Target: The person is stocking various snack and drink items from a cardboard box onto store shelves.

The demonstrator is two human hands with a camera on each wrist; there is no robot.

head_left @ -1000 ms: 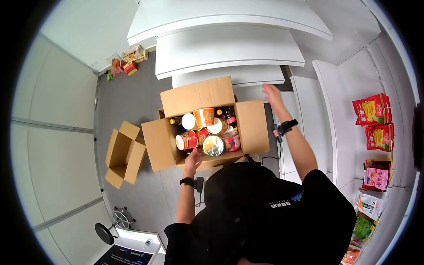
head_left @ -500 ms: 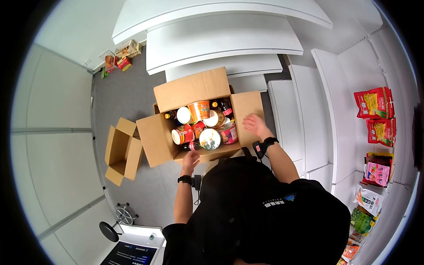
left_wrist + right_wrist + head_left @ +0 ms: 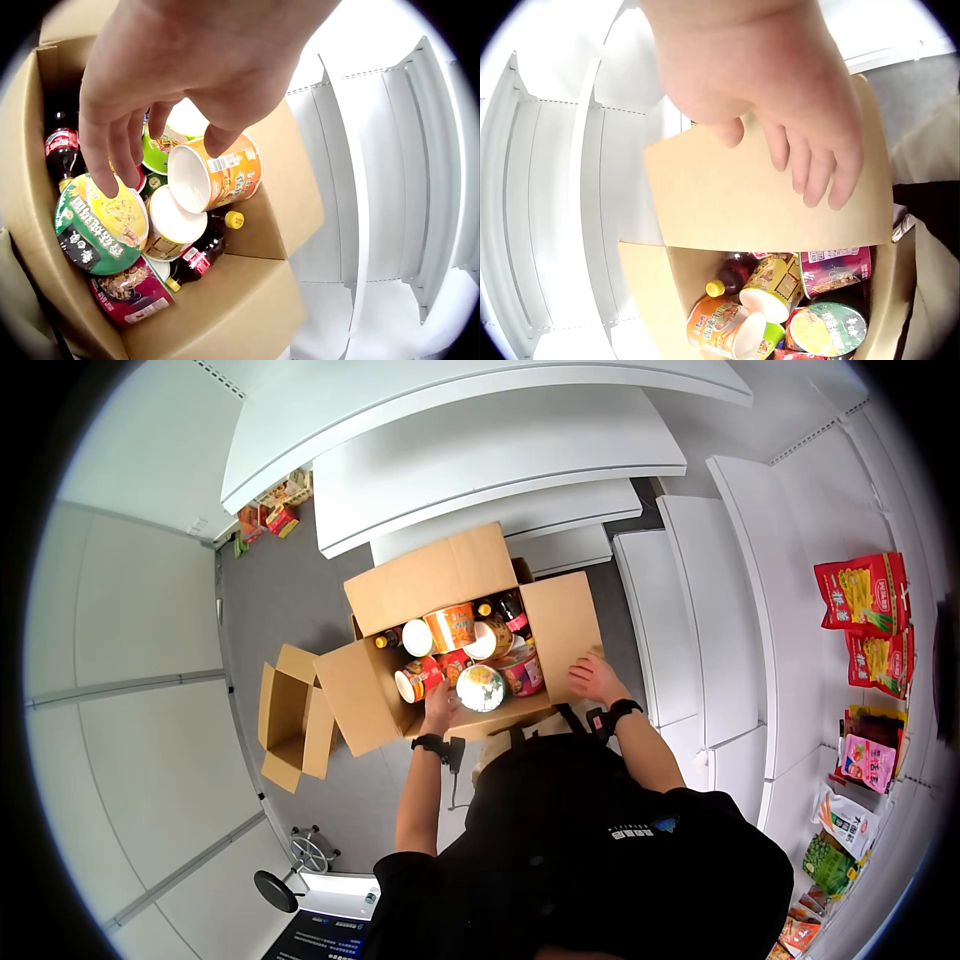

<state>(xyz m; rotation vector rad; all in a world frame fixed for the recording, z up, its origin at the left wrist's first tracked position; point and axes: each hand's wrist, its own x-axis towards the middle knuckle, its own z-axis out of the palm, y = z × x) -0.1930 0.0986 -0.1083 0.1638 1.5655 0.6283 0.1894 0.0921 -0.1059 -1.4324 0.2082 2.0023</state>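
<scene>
An open cardboard box (image 3: pixel 430 575) holds several instant noodle cups and dark bottles with yellow caps. My left hand (image 3: pixel 440 708) reaches over the box's near side, beside a red noodle cup (image 3: pixel 418 678) and a round lidded noodle bowl (image 3: pixel 481 689). In the left wrist view its fingers hang loosely spread above the green-and-yellow lid (image 3: pixel 105 221) and an orange cup (image 3: pixel 225 176), with nothing gripped. My right hand (image 3: pixel 597 678) lies at the outer part of the right flap (image 3: pixel 562 625). The right wrist view shows its fingers extended over the cardboard, holding nothing.
White shelves (image 3: pixel 500 450) rise beyond the box, with more shelving (image 3: pixel 740 610) to the right. Snack bags (image 3: pixel 862 595) hang at the far right. A smaller open carton (image 3: pixel 295 720) stands on the floor at left, and a stool (image 3: pixel 312 850) is at lower left.
My right hand has come down from beside the shelves to the box's right flap. The left hand has moved slightly further over the box, next to the red cup. The head view has shifted.
</scene>
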